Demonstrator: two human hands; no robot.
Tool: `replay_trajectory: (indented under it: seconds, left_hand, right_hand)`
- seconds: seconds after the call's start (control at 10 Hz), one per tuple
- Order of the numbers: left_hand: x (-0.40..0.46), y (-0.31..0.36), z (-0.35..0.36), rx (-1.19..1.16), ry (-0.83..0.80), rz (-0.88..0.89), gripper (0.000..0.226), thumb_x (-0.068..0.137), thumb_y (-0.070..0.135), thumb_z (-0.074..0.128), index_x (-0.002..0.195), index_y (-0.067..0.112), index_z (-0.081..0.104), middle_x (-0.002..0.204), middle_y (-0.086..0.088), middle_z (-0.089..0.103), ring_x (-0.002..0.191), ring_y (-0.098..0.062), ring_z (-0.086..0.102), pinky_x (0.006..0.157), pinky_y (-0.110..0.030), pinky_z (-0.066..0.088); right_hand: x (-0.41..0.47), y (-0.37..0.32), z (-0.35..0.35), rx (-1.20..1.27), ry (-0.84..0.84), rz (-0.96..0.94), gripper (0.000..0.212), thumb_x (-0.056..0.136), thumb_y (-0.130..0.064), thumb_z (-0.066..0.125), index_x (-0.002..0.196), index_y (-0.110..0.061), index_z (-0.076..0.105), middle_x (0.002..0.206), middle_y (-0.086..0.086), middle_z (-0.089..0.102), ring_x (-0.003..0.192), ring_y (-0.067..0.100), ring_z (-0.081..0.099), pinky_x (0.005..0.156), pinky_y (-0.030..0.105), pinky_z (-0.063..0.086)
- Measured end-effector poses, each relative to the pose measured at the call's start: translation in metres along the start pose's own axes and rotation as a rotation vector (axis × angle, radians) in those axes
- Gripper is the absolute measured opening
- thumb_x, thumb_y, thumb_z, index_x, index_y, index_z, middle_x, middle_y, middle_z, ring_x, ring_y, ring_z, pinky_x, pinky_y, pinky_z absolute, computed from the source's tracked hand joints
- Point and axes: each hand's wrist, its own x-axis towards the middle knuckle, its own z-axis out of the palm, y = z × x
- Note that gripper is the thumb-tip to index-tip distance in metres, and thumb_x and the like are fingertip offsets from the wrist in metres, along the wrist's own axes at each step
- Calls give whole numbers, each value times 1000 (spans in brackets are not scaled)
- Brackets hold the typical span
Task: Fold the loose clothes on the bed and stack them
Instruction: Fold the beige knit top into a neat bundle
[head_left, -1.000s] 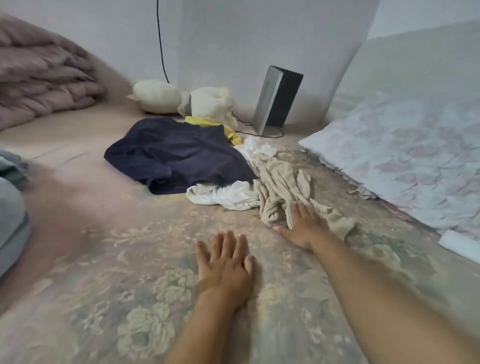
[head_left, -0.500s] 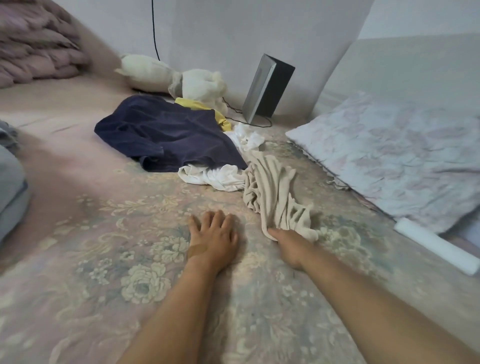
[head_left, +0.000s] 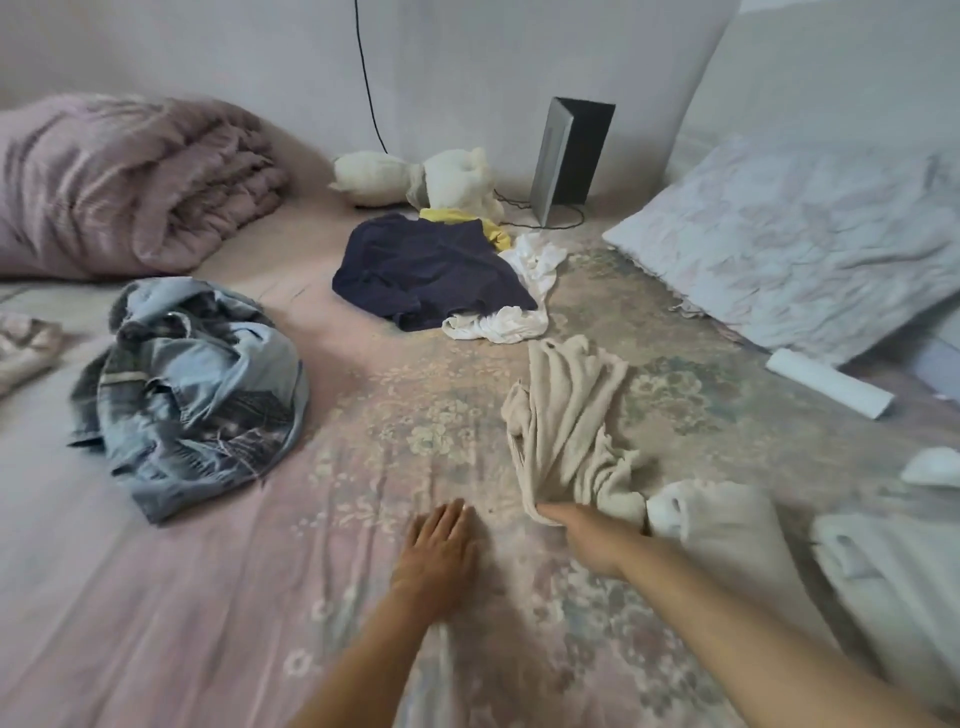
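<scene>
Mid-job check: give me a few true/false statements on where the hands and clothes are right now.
1. The right hand grips the beige garment. True.
2. The left hand holds the denim garment. False: it lies flat on the bedsheet, apart from the denim.
3. The navy garment lies beyond the beige one. True.
4. The beige garment is folded flat. False: it is bunched and wrinkled.

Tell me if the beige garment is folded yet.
Not folded. The beige garment lies bunched in loose ridges, one end gripped by the right hand.
</scene>
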Motion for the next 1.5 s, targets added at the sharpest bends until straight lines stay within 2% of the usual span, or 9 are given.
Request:
replay_trajectory:
  seconds: [0.2,0.3,0.4,0.6,0.7,0.9,1.2,1.3,1.5]
  left_hand:
    - [-80,16,-47,-125,42,110,70,96,35,48,152,19,8,153,-7,24,134,-30,36,109,-43,30]
    - [-101,47,-69,-257,217,262,57,90,30,60,141,16,39,141,-11,42,125,-31,44,95,-34,39]
    - [-108,68,-93,-478,337,160,23,88,21,61,107,7,59,110,-11,58,96,-27,56,71,-26,36]
    - [-123,77,-158,-700,658,-146,17,82,4,50,86,12,36,80,-8,47,70,-25,42,58,-31,27]
    - [-133,57,-194,-631,705,-266,22,81,-3,42,97,12,39,94,-9,45,80,-26,44,65,-33,32]
    - [-140,-14,-233,-697,662,-438,9,80,6,56,88,9,56,94,-11,62,81,-29,60,71,-38,53]
    - [-163,-33,-295,-581,694,-468,29,73,8,46,97,12,62,100,-14,64,83,-31,61,69,-33,50]
    - [-172,-27,-317,-672,759,-473,28,78,1,40,98,11,57,92,-14,60,70,-30,63,68,-43,57]
    - [-180,-21,-357,-495,890,-456,38,83,-4,44,119,5,54,125,-20,49,111,-37,51,94,-37,43]
  right_hand:
    - [-92,-26,11,126,-57,-168,50,97,-5,35,145,-19,34,145,0,39,132,20,41,97,23,38]
    - [-122,-49,-16,152,42,-218,44,97,-10,40,139,-25,44,136,-4,48,120,18,51,95,26,42]
    - [-145,-66,-37,203,125,-288,33,95,-8,43,119,-24,60,117,0,62,105,22,59,85,29,45]
    - [-178,-98,-107,369,482,-304,25,92,-5,42,93,-18,62,82,10,63,65,23,52,57,22,37]
    - [-190,-111,-148,354,698,-285,28,94,-3,36,101,-15,60,78,-2,54,63,12,45,45,11,31]
    - [-200,-98,-195,384,903,-205,22,88,-2,45,104,-11,59,97,-2,53,87,17,49,59,25,29]
    - [-188,-97,-192,-49,804,-32,9,82,-12,55,89,-9,60,93,12,61,87,32,58,67,31,43]
    - [-191,-114,-195,332,646,61,13,89,-6,44,93,-2,56,75,14,58,63,32,66,48,29,52]
    - [-198,-142,-214,159,841,-131,34,84,8,40,111,-4,57,116,16,54,106,33,51,75,28,38]
